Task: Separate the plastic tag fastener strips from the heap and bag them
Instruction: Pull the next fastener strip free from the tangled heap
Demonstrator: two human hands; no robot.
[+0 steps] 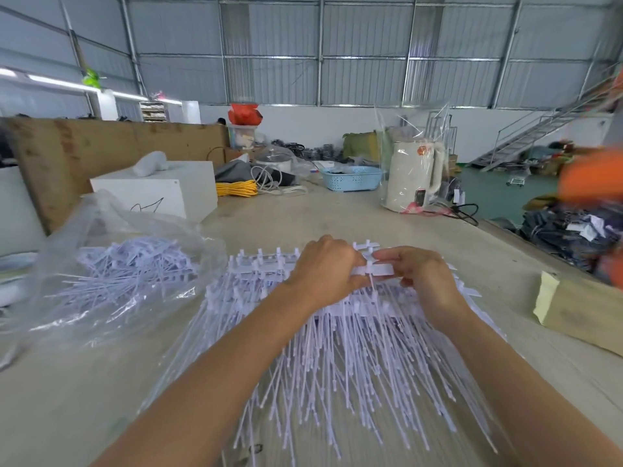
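Head view: left hand (pixel 323 267) and right hand (pixel 416 274) pinch a fastener strip (pixel 374 270) lying crosswise, its strands pointing toward the person.

So count-wise: my two hands, left (pixel 323 267) and right (pixel 421 278), one heap of fastener strips (pixel 337 348) way too many to count, one clear bag (pixel 111 264) with more inside, one white box (pixel 161 190), one blue basket (pixel 350 178), one kettle (pixel 414 173).
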